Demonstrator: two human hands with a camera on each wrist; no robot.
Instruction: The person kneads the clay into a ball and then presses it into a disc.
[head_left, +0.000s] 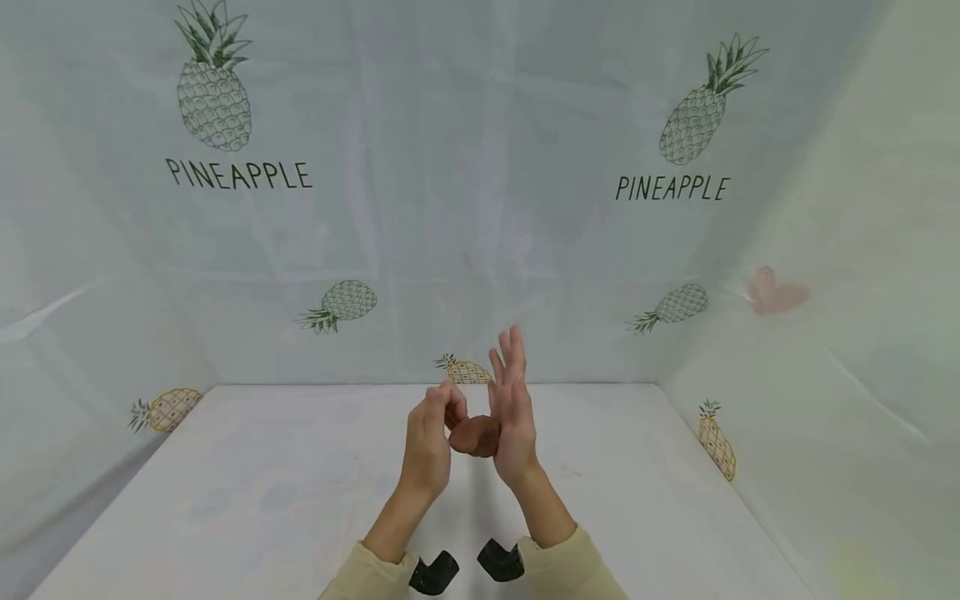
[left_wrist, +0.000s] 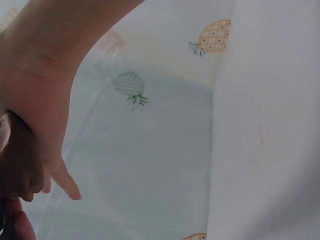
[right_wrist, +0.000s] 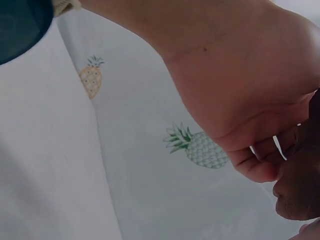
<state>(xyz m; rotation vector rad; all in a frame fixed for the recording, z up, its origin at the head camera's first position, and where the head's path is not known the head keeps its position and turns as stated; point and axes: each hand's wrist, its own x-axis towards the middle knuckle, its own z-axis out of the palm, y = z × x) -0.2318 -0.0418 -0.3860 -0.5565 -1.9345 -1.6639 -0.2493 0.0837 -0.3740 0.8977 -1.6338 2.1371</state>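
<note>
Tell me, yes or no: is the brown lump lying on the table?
No, the brown lump is held above the table between the left hand and right hand.

This looks like a small recording booth set up for filming, not a lived-in room. A plain white counter is closed in on three sides by a pale plastic sheet printed with pineapples and the word "PINEAPPLE", hung as a backdrop with visible creases.

bare table all around, curtain walls behind
</note>
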